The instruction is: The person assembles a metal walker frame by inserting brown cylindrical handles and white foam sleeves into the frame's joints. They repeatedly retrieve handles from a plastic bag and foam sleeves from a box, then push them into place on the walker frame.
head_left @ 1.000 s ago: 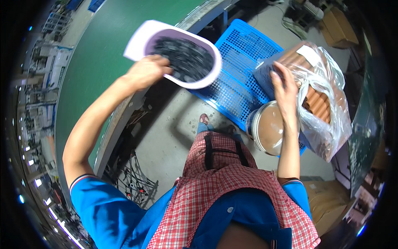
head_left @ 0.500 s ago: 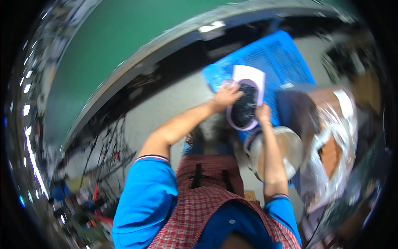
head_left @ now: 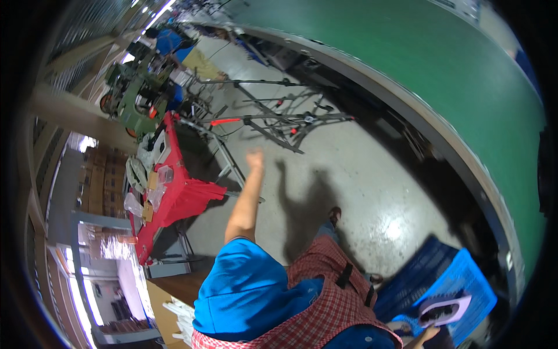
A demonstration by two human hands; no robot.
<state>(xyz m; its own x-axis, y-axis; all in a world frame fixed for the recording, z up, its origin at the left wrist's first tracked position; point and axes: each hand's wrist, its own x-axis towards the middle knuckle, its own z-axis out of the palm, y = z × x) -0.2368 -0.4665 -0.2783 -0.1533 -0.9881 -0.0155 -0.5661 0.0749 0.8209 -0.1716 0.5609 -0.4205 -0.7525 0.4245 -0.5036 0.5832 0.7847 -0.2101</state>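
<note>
My left hand [head_left: 254, 158] is stretched out over the floor beside the red-covered table. It is small and blurred, so its finger shape does not show; no object is visible in it. Low on the right, my right hand [head_left: 430, 333] grips the near edge of a flat lilac piece [head_left: 458, 311] with a rounded end and a dark oval middle [head_left: 436, 313]. The piece lies over a blue perforated plastic crate [head_left: 478, 294]. Part of my right forearm is cut off by the lower edge.
A green-topped workbench [head_left: 407, 52] runs along the far right. Dark folding metal frames [head_left: 279, 119] stand on the grey floor ahead. To the left is a table with red cloth [head_left: 186, 200] holding bags and small boxes. A green machine [head_left: 139, 102] stands behind it.
My view has swung left. My left hand has come off the lilac piece and reached out to the left. My right hand stays at the piece's edge.
</note>
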